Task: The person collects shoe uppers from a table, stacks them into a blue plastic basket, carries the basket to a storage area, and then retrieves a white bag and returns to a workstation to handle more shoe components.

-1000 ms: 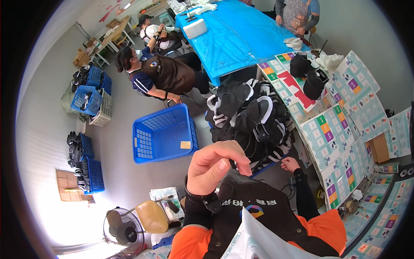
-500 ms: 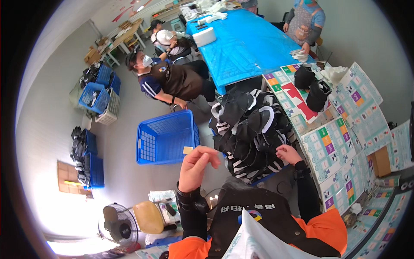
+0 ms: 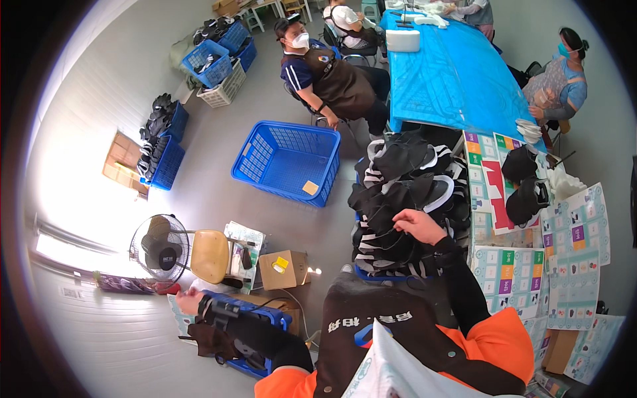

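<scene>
My right hand (image 3: pixel 421 226) is over a heaped pile of black and white shoe uppers (image 3: pixel 411 189), its fingers bent and pinched together. A thin dark line runs near the fingertips, but what they hold is too small to make out. My left arm reaches far out to the left, with my left hand (image 3: pixel 190 302) beside a blue crate (image 3: pixel 282 322) of dark pieces. Its fingers are small and blurred, so their grip is unclear. A dark brown piece (image 3: pixel 215 341) hangs at the crate's edge, below my left wrist.
A large blue basket (image 3: pixel 255 176) stands on the floor ahead, near a seated person in a mask. A fan (image 3: pixel 159 249), a yellow stool (image 3: pixel 209 257) and a cardboard box (image 3: pixel 282 270) are at left. A blue-covered table (image 3: pixel 451 79) and a paper-covered bench (image 3: pixel 488 255) extend along the right.
My left hand has swung from in front of me down to the lower left. The right hand has shifted left over the pile of uppers. The view has turned toward the left.
</scene>
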The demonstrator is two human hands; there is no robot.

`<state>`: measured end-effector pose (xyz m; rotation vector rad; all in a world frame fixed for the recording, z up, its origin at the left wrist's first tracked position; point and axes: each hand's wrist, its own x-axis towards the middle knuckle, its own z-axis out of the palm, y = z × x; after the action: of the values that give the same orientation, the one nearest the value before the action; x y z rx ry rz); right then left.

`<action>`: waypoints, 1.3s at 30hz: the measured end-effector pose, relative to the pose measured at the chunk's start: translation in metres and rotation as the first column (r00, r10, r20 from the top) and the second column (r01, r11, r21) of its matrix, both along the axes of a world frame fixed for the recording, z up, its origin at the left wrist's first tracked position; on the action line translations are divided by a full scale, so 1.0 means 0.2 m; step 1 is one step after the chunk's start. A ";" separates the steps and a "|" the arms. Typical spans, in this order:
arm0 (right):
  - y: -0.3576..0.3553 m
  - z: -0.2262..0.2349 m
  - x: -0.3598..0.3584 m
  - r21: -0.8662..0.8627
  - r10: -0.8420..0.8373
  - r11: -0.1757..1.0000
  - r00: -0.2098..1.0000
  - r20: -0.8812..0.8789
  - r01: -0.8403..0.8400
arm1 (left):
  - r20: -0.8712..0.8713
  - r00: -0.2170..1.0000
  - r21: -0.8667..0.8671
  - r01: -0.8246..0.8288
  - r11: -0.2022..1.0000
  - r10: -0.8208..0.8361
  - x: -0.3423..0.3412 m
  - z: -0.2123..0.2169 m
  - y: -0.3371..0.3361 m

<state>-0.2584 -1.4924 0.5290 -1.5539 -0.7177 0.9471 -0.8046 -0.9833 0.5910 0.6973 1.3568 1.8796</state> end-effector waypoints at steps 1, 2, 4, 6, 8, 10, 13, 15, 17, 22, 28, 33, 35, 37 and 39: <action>0.03 -0.04 0.00 0.012 0.039 0.999 0.999 -0.001 -0.039 | 0.040 0.998 0.038 0.049 0.998 -0.050 -0.11 0.00 -0.03; 0.05 -0.06 -0.01 0.023 0.079 0.997 0.997 0.001 -0.079 | 0.081 0.992 0.074 0.094 0.993 -0.100 -0.23 -0.02 -0.07; 0.10 -0.04 -0.05 0.010 0.115 0.993 0.993 0.000 -0.115 | 0.331 0.943 0.016 -0.030 0.999 0.023 -0.34 -0.03 -0.13; 0.10 -0.02 -0.05 -0.014 0.115 0.993 0.993 -0.001 -0.115 | 0.391 0.920 -0.015 -0.016 1.000 0.021 -0.11 0.09 -0.31; 0.13 0.01 -0.07 -0.006 0.145 0.989 0.989 0.003 -0.145 | 0.209 0.976 -0.005 -0.062 0.998 0.061 -0.19 0.01 -0.38; 0.13 0.02 -0.08 -0.019 0.141 0.990 0.990 0.015 -0.141 | 0.269 0.961 -0.018 -0.067 0.998 0.070 -0.08 0.03 -0.45; 0.16 0.02 -0.10 -0.010 0.167 0.986 0.986 0.009 -0.167 | 0.347 0.929 -0.068 -0.114 0.991 0.131 -0.08 -0.05 -0.45; 0.19 0.01 -0.14 -0.005 0.187 0.982 0.982 -0.002 -0.187 | 0.379 0.908 0.021 0.184 0.983 -0.178 -0.12 -0.24 -0.42; 0.16 -0.02 -0.14 -0.045 0.153 0.987 0.988 -0.010 -0.153 | 0.340 0.863 0.000 0.398 0.917 -0.374 0.26 -0.16 -0.57; 0.25 -0.03 -0.17 -0.059 0.184 0.981 0.982 -0.033 -0.185 | 0.393 0.794 -0.077 0.530 0.845 -0.463 0.53 -0.28 -0.69; 0.52 -0.06 -0.17 -0.043 0.197 0.979 0.978 -0.066 -0.200 | 0.472 0.723 -0.139 0.626 0.767 -0.504 0.67 -0.34 -0.67; 0.84 0.02 -0.20 -0.075 0.281 0.958 0.956 0.080 -0.275 | 0.488 0.702 -0.159 0.657 0.737 -0.520 0.70 -0.31 -0.54; 0.96 0.05 -0.22 -0.045 0.272 0.962 0.954 0.126 -0.269 | 0.494 0.693 -0.166 0.667 0.726 -0.524 0.71 -0.30 -0.50; 1.04 0.07 -0.23 -0.045 0.301 0.954 0.943 0.142 -0.297 | 0.514 0.669 -0.173 0.694 0.699 -0.537 0.77 -0.24 -0.51; 1.18 0.03 -0.22 -0.007 0.355 0.934 0.922 0.153 -0.358 | 0.518 0.561 -0.027 0.765 0.643 -0.646 0.75 -0.28 -0.43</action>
<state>-0.3020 -1.2563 0.5353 -1.5154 -1.1457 1.0885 -0.6555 -1.0703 0.5341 0.5005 0.7766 1.0700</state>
